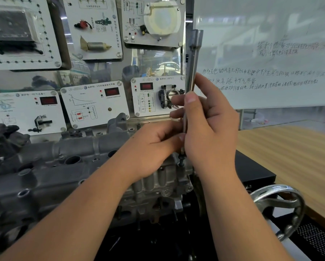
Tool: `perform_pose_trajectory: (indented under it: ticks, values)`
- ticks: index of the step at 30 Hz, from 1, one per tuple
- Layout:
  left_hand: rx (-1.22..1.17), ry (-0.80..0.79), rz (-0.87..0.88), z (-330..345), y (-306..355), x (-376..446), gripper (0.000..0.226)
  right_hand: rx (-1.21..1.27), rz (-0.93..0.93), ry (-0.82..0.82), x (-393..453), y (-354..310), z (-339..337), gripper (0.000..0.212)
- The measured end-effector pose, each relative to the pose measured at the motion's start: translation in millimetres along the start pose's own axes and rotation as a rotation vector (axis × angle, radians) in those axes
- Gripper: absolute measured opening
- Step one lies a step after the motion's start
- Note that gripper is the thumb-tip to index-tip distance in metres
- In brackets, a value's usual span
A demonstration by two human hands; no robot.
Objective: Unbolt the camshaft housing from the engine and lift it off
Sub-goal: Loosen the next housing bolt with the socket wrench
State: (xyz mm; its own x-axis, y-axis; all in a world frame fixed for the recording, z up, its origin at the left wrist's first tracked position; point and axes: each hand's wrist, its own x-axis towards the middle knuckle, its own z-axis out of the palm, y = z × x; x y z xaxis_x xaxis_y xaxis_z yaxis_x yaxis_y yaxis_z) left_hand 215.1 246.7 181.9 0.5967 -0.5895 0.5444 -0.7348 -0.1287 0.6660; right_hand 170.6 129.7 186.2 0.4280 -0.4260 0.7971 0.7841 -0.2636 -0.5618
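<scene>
Display boards (93, 104) with sensors, red readouts and a throttle body (170, 96) stand right behind the engine, filling the back left; a whiteboard (265, 53) with handwriting fills the back right. Wood-toned tabletop (299, 157) at right, a chrome handwheel (279, 208) low right by the black engine stand (255, 172). Camshaft housing (67, 162), grey cast metal, lies across the left and centre on top of the engine, long axis running left-right with its right end under the hands; round open ports face up along it. Both forearms cross the lower frame and hide the housing's near right part. A long socket wrench (193, 59) stands close to upright, slightly tilted, its top end up by the whiteboard edge and its lower end on a bolt (182, 157) at the housing's right end. Right hand (208, 125) wraps the wrench shaft at mid height, thumb up along it, fingers curled round. Left hand (156, 147) pinches the lower shaft just above the bolt, thumb and fingers closed on it. Hands touch each other at the shaft.
</scene>
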Motion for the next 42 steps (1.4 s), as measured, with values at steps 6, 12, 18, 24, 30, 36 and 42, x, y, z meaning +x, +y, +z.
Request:
perform_pose_trajectory:
  ticks: [6, 12, 18, 24, 30, 36, 42]
  values:
    - [0.049, 0.008, -0.034, -1.8, -1.3, 1.3, 0.027, -0.027, -0.010, 0.016, -0.8, 0.5, 2.1, 0.034]
    - [-0.026, 0.017, -0.024, -0.9, -1.5, 1.1, 0.022, -0.082, -0.053, 0.030, 0.1, 1.4, 0.3, 0.021]
    - [0.009, 0.033, -0.008, -0.5, 1.2, 1.1, 0.020, -0.020, -0.003, 0.032, 1.0, 3.1, 0.3, 0.035]
    - [0.020, 0.037, -0.017, -1.3, 2.3, -0.5, 0.032, -0.069, -0.051, -0.005, 1.0, -2.6, -2.5, 0.016]
    - [-0.102, -0.010, -0.049, -1.7, 2.3, 0.2, 0.024, -0.102, -0.035, -0.040, 0.8, -5.0, -4.2, 0.028]
    - [-0.044, 0.029, -0.029, -0.1, 3.3, 1.7, 0.034, -0.061, -0.015, -0.012, -1.5, -5.9, -1.8, 0.037]
    - [-0.062, 0.053, -0.048, -2.2, -1.5, 1.5, 0.023, -0.208, -0.158, 0.028, -2.8, -7.8, -2.2, 0.014]
